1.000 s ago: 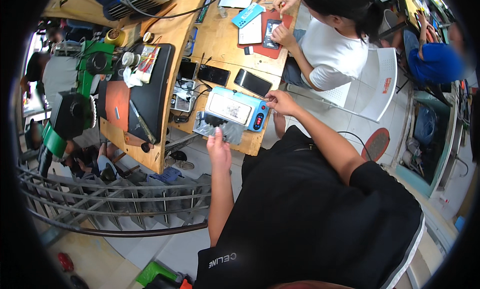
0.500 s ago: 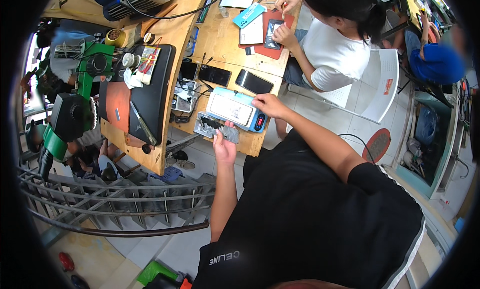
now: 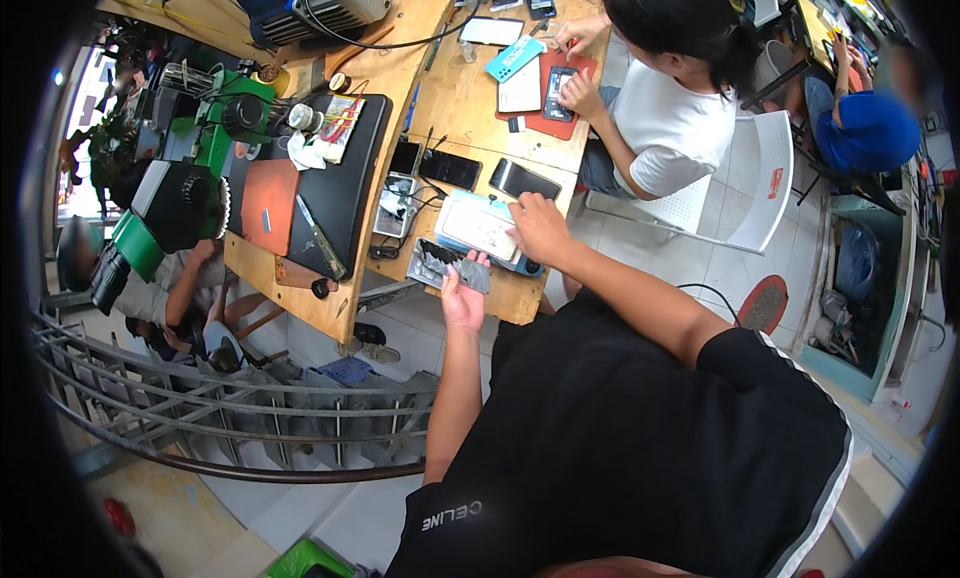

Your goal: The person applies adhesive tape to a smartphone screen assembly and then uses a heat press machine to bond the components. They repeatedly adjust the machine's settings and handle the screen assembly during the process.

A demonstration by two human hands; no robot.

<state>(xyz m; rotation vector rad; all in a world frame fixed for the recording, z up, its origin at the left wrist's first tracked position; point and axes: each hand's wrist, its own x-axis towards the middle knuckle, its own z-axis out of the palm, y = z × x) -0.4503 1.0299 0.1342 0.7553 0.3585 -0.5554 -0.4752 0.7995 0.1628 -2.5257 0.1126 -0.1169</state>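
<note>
My left hand (image 3: 465, 303) is closed on a flat silver-grey piece (image 3: 428, 261) with black smears, its thumb on top. The piece lies at the near left edge of a light-blue electric box (image 3: 480, 200). On that box rests a white phone-shaped panel (image 3: 468, 223) with a dark border and small marks. My right hand (image 3: 540, 230) reaches over the box from the right, fingers bent onto the panel's right edge; its fingertips are partly hidden. A dark phone (image 3: 525, 179) lies just beyond, with another black phone (image 3: 450, 168) to its left.
A person in white (image 3: 660, 108) works over an opened phone (image 3: 558, 93) on a red mat across the bench. Left of me stand a green microscope (image 3: 175, 198) and a black mat (image 3: 350, 178) bearing a knife (image 3: 318, 236). A metal railing (image 3: 240, 408) curves below.
My right hand has shifted from the panel's upper right corner down along its right side and now covers part of the box's control end. My left hand still holds the silver-grey piece.
</note>
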